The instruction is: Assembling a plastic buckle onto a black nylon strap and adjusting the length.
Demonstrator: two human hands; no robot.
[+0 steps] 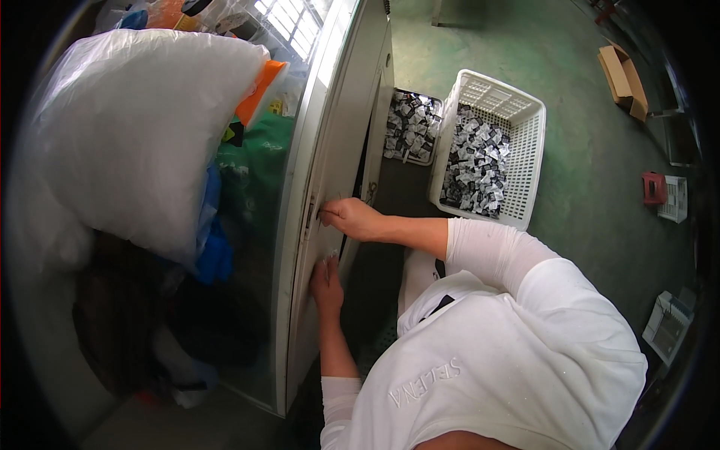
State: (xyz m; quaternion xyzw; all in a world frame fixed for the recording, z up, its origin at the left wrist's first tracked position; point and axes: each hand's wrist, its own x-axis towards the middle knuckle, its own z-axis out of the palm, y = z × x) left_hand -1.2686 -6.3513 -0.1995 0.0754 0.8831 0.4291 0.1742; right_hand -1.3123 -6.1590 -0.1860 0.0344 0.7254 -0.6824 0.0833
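Observation:
My right hand (354, 219) reaches across from the right with its fingers closed, the fingertips against a narrow pale cabinet-like panel (330, 142). A small dark slot or fitting shows by those fingertips; whether they grip anything is hidden. Lower on the same panel, my left hand (327, 288) comes up from below. Its fingers are pinched together near a small shiny, whitish piece (327, 262), too small to name. The two hands are apart, one above the other along the panel.
Left of the panel, behind a clear pane, lie a large white plastic bag (150, 135) and a green bag (255, 165). Right of it stand a white perforated crate (534, 142) and a shallow tray (424, 160), both holding small black-and-white packets. An open cardboard box (624, 79) lies farther right.

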